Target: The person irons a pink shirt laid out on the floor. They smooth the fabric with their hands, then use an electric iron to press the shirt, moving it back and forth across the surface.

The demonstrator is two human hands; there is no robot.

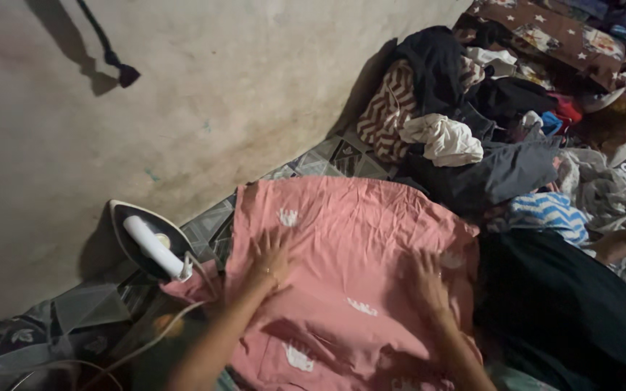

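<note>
Biggest thing in shot is the bare plaster wall (204, 94), beige and scuffed, running along the left side, with a grey patterned floor covering (74, 311) at its foot. Next up is the big messy pile of mixed clothes (501, 123) heaped up top right, dark stuff mostly, with a white crumpled piece and a blue striped one in there. Front and centre lies the pink cotton garment with little white prints (349, 253), spread out flat on the floor, just beside the pile. Both hands are pressing down on it: left hand (273, 255) sits flat on the left part, fingers spread wide, holding nothing, and right hand (427, 281) is flat on the right part, fingers loosely open too. Just left of the pink cloth stands a dark clothes iron with a white handle (150, 242), tipped up on its heel near the wall, its pale cord (146, 337) trailing down past the left forearm.
</note>
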